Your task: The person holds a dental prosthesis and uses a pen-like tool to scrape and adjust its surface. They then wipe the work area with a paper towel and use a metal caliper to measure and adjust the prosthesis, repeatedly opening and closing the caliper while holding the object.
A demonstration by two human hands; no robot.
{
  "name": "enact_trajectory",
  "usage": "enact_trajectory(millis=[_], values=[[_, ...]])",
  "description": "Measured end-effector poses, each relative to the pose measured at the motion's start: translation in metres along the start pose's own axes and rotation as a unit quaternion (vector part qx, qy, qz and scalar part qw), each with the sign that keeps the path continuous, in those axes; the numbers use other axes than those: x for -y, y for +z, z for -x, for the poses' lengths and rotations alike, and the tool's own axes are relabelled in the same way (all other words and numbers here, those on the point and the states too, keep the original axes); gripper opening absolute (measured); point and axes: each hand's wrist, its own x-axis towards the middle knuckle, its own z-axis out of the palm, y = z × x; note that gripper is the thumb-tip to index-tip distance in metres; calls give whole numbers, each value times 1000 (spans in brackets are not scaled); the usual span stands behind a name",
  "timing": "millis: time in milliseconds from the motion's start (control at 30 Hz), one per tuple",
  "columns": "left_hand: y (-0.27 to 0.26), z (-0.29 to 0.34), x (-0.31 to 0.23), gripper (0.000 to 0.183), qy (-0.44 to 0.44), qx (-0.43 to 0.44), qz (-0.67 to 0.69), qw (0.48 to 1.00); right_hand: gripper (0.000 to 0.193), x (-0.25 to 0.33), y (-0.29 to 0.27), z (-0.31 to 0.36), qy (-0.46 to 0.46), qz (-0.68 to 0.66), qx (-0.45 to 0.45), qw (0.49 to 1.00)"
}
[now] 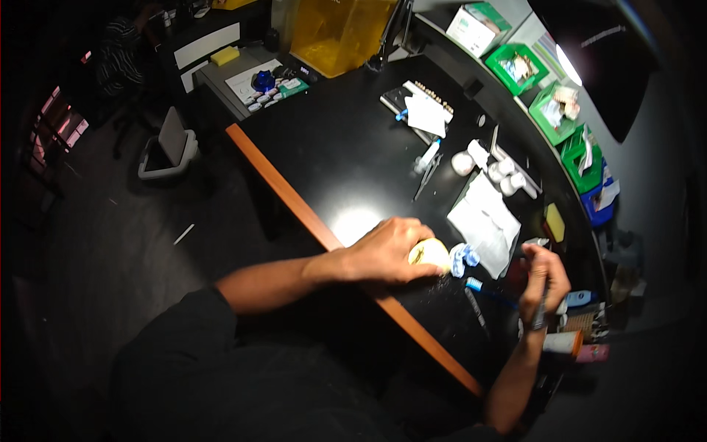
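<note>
My left hand (394, 250) is closed around a pale yellow, rounded piece (431, 254) that looks like a dental plaster cast, held just above the black bench. Right beside it lies a blue and white, arch-shaped piece (463, 259), like a dental impression. My right hand (543, 283) is raised at the right with its fingers curled together. Whether a thin tool sits in those fingers is too blurred to make out. Between the hands lie a toothbrush with blue bristles (474, 283) and a slim dark grey tool (477, 309). Fine crumbs are scattered by the cast.
A crumpled white sheet (486, 221) lies beyond the cast, near white jars (502, 173) and tweezers (426, 177). Green bins (515, 68) line the right side. A wooden edge (283, 188) borders the bench. Cups and a yellow sponge (554, 222) stand near my right hand.
</note>
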Motion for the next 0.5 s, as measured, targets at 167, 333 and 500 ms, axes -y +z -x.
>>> enact_trajectory(millis=[167, 333, 500], values=[[-8, -38, -20, 45, -133, 133, 178, 966, 30, 3, 38, 41, -197, 49, -38, 978], [27, -95, -26, 40, -133, 230, 315, 911, 54, -7, 46, 45, -202, 42, -99, 973], [46, -130, -10, 33, -236, 300, 439, 814, 51, -27, 47, 38, -133, -57, -78, 986]])
